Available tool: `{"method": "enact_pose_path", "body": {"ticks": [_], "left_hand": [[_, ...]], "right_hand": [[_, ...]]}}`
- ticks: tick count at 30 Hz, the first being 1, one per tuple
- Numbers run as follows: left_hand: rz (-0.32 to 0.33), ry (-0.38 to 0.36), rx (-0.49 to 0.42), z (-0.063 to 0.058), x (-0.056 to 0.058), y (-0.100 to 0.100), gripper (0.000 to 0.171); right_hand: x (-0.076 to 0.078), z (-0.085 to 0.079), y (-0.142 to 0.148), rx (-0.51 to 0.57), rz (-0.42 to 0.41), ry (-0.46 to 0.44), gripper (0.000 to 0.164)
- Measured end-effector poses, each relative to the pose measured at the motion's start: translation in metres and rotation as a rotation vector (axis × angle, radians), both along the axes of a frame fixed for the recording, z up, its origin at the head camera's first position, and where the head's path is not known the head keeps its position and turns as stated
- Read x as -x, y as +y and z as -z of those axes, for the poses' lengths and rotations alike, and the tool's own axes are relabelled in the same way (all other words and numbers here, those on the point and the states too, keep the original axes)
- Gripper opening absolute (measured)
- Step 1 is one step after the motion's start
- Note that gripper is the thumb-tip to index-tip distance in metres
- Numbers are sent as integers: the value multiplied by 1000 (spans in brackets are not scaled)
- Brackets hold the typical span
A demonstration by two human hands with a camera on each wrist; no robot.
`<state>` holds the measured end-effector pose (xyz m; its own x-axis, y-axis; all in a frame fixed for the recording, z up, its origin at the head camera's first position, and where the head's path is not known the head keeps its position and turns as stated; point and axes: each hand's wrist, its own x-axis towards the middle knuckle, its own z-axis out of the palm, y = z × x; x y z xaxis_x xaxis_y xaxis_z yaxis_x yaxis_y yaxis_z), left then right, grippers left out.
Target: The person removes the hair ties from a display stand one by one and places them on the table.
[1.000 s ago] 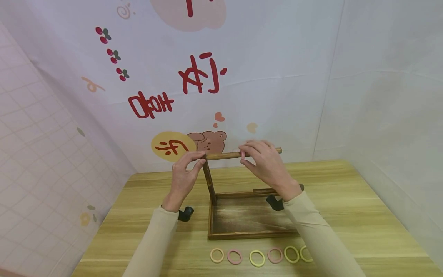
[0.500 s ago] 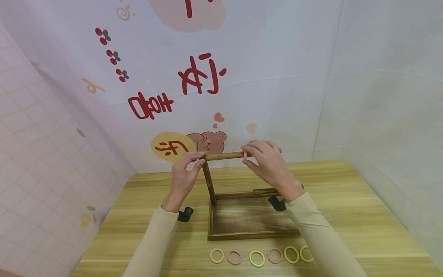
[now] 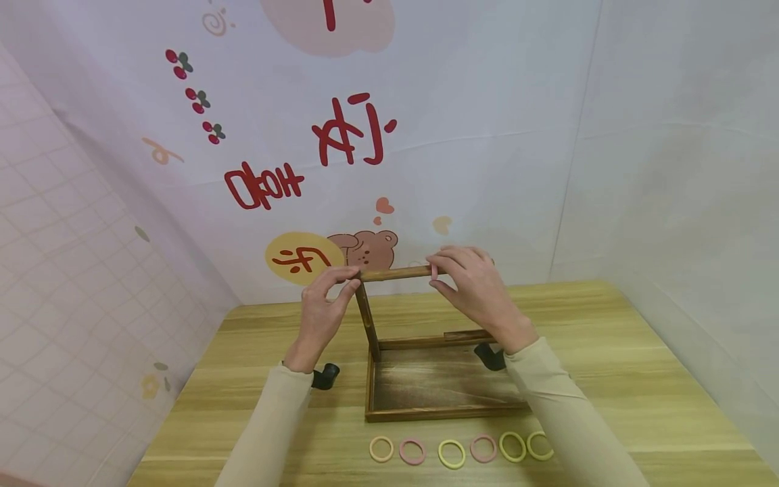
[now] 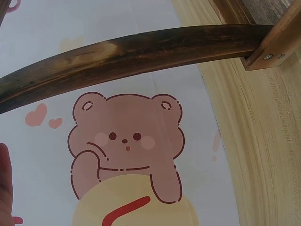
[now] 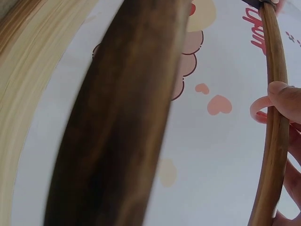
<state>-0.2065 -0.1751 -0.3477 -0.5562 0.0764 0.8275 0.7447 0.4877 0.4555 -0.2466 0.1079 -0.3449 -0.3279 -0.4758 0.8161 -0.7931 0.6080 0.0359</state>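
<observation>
In the head view, my left hand point(image 3: 322, 314) pinches the left end of a round wooden bar point(image 3: 395, 274), where it meets the top of a dark upright point(image 3: 368, 318). My right hand point(image 3: 477, 287) pinches a small pink ring point(image 3: 434, 272) that sits around this bar. The right wrist view shows the ring point(image 5: 254, 109) looped over the bar point(image 5: 276, 61) between thumb and fingers. A strip of my left hand point(image 4: 5, 188) shows at the edge of the left wrist view. The bar's right end is hidden behind my right hand.
The upright rises from a shallow wooden tray point(image 3: 450, 412) on the wood-grain table point(image 3: 255, 406). Several loose rings, yellow, pink and orange, lie in a row before it, including a yellow ring point(image 3: 441, 454). A printed white cloth point(image 3: 487, 149) hangs behind.
My right hand and the pink ring have shifted slightly right along the bar. My left hand stays at the bar's left end.
</observation>
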Motion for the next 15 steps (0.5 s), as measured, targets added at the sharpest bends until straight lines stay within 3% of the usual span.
{"method": "enact_pose_path", "body": {"ticks": [6,15], "left_hand": [[17,-28,-21,-5,-5,1,21],[12,-23,-14,-4,-4,0,21]], "right_hand": [[1,0,3,-1,6,-13,44],[0,0,8,-4,23,-19,44]]}}
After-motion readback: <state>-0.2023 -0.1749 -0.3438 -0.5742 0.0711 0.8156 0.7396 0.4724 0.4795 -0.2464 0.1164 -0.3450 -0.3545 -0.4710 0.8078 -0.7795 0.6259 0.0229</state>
